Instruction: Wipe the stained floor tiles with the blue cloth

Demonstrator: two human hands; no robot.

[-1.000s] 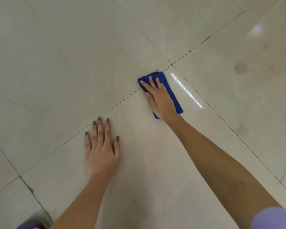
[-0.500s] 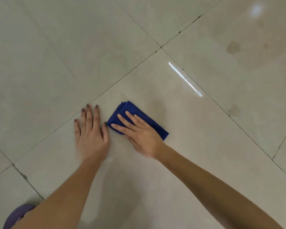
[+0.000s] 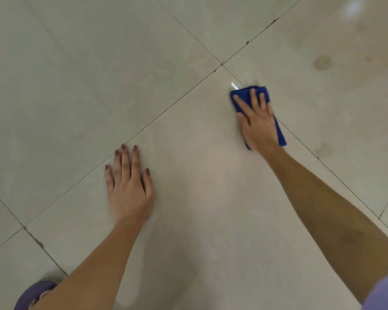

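Fingers [image 3: 253, 97] of the right hand [image 3: 259, 128] lie straight and slightly spread, pressed flat on the folded blue cloth [image 3: 244, 95]. They curl round nothing; the flat palm spreads the load over the whole pad, so it should rub evenly. The cloth sits on the floor just below and to the right of the grout crossing [image 3: 221, 64], across the joint line that runs down and to the right from it. The left hand [image 3: 130, 189] rests flat on the tile [image 3: 199, 175] well below and to the left of the crossing, its fingers extended and holding nothing. It most likely serves as a prop carrying body weight while the other arm reaches. One dull stain [image 3: 322, 62] lies well to the right of the crossing, and a second stain [image 3: 324, 151] lies below and to the right, beyond the cloth. Neither is covered, so wiping there appears not yet done.
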